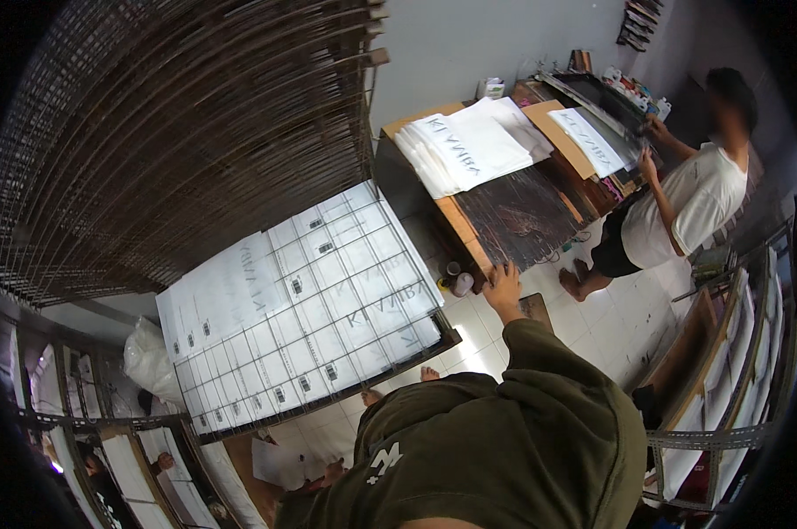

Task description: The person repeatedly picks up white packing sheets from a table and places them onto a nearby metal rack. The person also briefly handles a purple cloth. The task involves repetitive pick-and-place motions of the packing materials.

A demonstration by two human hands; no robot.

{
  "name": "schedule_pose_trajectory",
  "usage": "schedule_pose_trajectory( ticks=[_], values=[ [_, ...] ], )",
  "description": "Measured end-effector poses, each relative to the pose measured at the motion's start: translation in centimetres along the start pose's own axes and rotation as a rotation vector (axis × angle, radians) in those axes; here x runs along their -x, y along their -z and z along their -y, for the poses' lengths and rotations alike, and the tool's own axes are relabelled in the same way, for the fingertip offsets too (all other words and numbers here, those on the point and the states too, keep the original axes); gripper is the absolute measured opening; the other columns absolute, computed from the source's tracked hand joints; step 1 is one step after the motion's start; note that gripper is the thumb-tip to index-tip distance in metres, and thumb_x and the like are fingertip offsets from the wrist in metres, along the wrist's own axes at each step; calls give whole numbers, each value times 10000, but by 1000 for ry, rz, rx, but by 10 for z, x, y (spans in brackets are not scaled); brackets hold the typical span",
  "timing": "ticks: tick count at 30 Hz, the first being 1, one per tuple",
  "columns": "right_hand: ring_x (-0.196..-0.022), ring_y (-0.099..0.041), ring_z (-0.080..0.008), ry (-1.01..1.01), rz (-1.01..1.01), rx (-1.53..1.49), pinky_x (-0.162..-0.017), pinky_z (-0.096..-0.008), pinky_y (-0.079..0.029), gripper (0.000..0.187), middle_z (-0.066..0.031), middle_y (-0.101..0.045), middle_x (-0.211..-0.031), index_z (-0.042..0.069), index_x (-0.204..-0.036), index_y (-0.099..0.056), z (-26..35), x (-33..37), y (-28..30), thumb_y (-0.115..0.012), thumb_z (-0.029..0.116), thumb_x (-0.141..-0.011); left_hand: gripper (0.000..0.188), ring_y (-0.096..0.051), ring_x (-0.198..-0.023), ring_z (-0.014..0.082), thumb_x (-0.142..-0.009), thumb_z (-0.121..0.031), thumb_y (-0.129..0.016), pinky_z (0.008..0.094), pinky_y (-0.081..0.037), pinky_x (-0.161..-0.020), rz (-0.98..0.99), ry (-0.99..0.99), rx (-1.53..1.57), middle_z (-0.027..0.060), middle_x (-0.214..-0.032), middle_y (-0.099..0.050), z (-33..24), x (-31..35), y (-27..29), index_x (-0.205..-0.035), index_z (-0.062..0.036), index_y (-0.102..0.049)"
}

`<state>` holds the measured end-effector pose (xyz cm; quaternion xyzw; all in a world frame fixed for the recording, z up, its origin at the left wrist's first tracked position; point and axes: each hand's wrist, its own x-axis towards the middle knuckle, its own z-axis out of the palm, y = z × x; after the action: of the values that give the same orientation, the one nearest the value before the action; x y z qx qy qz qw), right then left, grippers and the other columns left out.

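Left of the right hand [505,286] sit small jars [458,280] and a wire rack [301,309] holding printed sheets. The hand rests spread, grasping nothing, on the worktable [504,216], whose long axis runs away from it.

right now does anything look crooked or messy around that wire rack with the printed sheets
The white printed sheets on the wire rack overlap unevenly, some turned at different angles. The stack of sheets on the wooden table is fanned and overhangs its edge. No spill or damage shows.
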<state>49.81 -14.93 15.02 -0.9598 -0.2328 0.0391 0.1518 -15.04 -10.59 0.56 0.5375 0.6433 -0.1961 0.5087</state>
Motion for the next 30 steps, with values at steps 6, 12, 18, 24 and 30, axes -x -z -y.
schedule_pose_trajectory(
  ticks=[6,12,18,24,30],
  values=[
    [-1296,-219,-335,190,118,-26,-903,-515,-386,792,-154,-226,-1406,159,-1331,-301,-49,10,-2,-681,233,-639,402,-570,-619,190,-798,-323,-628,348,-434,-451,-47,-28,-41,72,-728,-585,-7,0,-25,-1076,-50,-530],
    [-1322,-127,-386,175,159,0,-945,-498,-367,924,-184,-142,-1435,123,-1377,-214,-49,11,-7,-711,260,-609,413,-576,-628,193,-806,-324,-624,344,-442,-463,-100,-58,79,79,-755,-591,-16,-2,-39,-1091,-43,-523],
    [-1211,-303,-379,218,8,-18,-881,-522,-338,755,-172,-328,-1321,139,-1302,-370,-47,4,-1,-668,386,-653,439,-588,-658,203,-811,-331,-622,344,-457,-503,-167,-155,522,95,-803,-601,-47,-31,-40,-1116,-34,-516],
    [-1005,-437,-345,136,-126,-143,-834,-481,-327,605,-149,-456,-1080,120,-1123,-562,-56,-32,-3,-590,547,-696,519,-616,-745,224,-795,-370,-626,352,-489,-668,-264,-268,184,136,-914,-628,-166,42,-19,-1168,-29,-509],
    [-1125,-432,-295,-269,-116,-1365,-884,-461,-352,771,-105,-357,-1322,156,-1356,-252,-51,-107,-29,-644,447,-759,562,-622,-754,212,-776,-416,-623,348,-488,-702,-242,-256,-99,140,-914,-638,-125,34,-16,-1174,-34,-513]
  ],
)
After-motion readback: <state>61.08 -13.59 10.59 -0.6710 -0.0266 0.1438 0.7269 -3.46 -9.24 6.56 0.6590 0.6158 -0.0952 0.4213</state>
